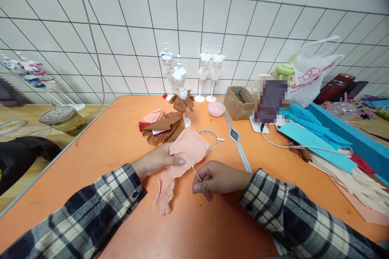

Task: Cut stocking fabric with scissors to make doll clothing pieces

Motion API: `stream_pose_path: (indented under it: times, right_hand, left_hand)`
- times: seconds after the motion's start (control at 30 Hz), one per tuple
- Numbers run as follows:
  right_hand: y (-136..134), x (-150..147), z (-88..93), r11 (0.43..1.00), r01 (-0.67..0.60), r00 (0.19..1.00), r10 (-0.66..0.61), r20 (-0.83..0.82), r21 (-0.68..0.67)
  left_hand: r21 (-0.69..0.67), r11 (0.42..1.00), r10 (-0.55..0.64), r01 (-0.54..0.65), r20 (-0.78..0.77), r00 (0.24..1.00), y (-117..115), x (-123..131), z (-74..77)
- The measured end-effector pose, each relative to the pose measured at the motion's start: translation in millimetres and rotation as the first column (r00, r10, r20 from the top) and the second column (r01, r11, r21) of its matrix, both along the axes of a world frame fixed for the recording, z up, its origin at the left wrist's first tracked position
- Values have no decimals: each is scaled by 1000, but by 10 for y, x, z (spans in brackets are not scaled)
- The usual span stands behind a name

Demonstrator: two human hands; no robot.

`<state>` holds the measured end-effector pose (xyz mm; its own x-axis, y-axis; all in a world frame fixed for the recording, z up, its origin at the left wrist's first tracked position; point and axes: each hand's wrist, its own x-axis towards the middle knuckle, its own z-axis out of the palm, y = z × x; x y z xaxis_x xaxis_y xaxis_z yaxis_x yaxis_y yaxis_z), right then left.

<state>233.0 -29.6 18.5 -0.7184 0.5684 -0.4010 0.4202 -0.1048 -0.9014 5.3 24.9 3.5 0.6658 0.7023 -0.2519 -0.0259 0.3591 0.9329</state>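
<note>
My left hand (158, 160) is closed on a piece of salmon-pink crepe paper (190, 145), thumb on top. A ragged strip of the paper hangs down toward me. In my right hand (219, 178) is a pair of slim metal scissors (197, 175); the fingers hide their handles. The blades point up and left, their tip close to the paper's lower edge. Behind the paper lie a ring of wire (216, 134) with a white tag and crumpled brown crepe paper (164, 127). A white mini dress form (180, 77) wears a brown ruffle (181, 102).
More mini dress forms (204, 66) stand along the tiled wall. A pink bowl (216, 109) and a cardboard box (240, 103) are at the back. A phone on a stand (271, 101), its cable, and blue and cream crepe paper (317, 145) occupy the right side.
</note>
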Motion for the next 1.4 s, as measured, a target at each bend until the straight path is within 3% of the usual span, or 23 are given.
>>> stream_pose_path:
  times: [0.7,1.03,1.4]
  right_hand:
    - [12,-4,30,998,12,1000,-12,3,-66]
    - [30,-1,3,1000,27,1000,-27,-15,-3]
    - [22,-22,45,1000,-2,1000,1,-10,-30]
  left_hand:
    - [50,998,-44,43,17,999,10,0,-24]
    - [38,998,-49,47,55,997,19,4,-55]
    - [5,999,-36,35,29,999,17,4,-58]
